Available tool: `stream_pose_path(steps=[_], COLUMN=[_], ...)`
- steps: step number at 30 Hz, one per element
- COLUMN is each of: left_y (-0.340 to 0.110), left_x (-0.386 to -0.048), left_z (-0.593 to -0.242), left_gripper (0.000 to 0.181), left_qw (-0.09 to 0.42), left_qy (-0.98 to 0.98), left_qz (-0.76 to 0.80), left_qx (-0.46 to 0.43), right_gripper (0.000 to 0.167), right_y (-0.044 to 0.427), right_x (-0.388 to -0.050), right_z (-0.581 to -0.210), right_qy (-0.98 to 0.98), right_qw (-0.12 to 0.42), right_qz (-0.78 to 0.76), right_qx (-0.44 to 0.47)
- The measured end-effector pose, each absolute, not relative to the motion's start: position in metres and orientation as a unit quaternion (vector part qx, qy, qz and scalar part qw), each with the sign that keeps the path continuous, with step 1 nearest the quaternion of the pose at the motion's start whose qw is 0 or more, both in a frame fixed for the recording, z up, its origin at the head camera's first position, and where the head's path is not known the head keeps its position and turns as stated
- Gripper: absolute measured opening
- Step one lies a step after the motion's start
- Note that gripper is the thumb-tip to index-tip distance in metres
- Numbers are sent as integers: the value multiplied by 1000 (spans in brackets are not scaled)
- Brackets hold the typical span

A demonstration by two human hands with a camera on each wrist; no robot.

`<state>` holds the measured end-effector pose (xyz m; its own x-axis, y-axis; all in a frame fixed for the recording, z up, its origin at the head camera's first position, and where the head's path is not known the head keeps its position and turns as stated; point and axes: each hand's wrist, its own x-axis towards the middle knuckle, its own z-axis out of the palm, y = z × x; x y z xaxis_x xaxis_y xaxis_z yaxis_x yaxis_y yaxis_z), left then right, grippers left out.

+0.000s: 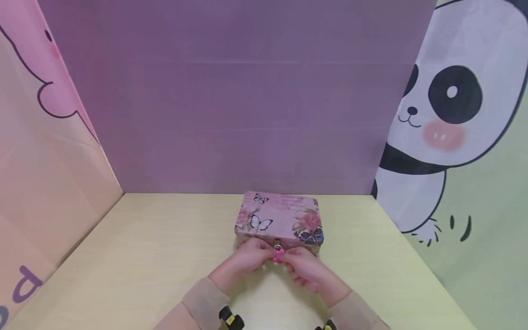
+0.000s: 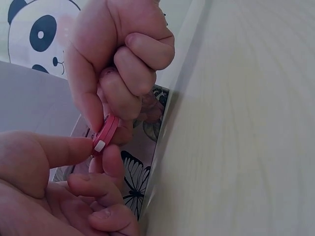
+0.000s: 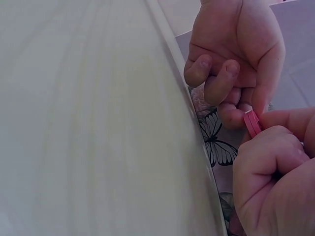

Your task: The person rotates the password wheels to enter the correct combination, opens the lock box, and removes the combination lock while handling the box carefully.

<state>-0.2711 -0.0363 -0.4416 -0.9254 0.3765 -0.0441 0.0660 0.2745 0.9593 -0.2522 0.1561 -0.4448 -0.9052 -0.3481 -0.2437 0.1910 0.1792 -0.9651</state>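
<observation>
"Behind everything hangs a purple backdrop (image 1: pixel 239 96), its top cut off. What stands beside it?"

"To the right, a printed panda (image 1: pixel 491 110), trimmed by the frame. Below both spreads a pale wood-grain desk (image 1: pixel 165 247), its near edge out of view."

"And on the desk?"

"One pink box (image 1: pixel 284 217), near the backdrop, lid down, so its inside is hidden. Roses and butterflies decorate the lid, with lines of script too small to read. Fingers cover part of the front."

"Whose fingers?"

"A person's. Two beige sleeves (image 1: pixel 206 298) run off the bottom, and so do black straps (image 1: pixel 232 318) with yellow marks. The left grip (image 1: pixel 250 255) pinches something with thumb and finger; the right grip (image 1: pixel 304 268) pinches it too, its other fingers curled in."

"Pinches what?"

"A little pink lock (image 1: pixel 278 255), at the box's front, just below a gold-toned clasp (image 1: pixel 278 241). From the wrists it looks rounded and reddish, a line along its edge, something whitish at one end. Fingertips hide much of its face, and I can't tell whether it is fastened."
</observation>
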Motion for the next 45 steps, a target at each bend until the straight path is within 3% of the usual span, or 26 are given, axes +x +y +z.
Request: stream_pose_path(steps=[16,28,45], left_y=[-37,-37,-37], left_x=[-266,-268,-267], left_z=[-439,-440,-438], left_gripper=[20,19,19], left_qw=[172,169,166], left_qy=[783,773,773], left_qz=[588,598,597], left_qx=[111,129,137], right_gripper=[20,32,32], right_y=[155,157,155], right_x=[-253,-254,-253], right_z=[-447,-446,-444], right_qy=[731,737,727], right_qw=[219,223,227], right_qz=[-644,-636,-644], right_qx=[-55,-51,-68])
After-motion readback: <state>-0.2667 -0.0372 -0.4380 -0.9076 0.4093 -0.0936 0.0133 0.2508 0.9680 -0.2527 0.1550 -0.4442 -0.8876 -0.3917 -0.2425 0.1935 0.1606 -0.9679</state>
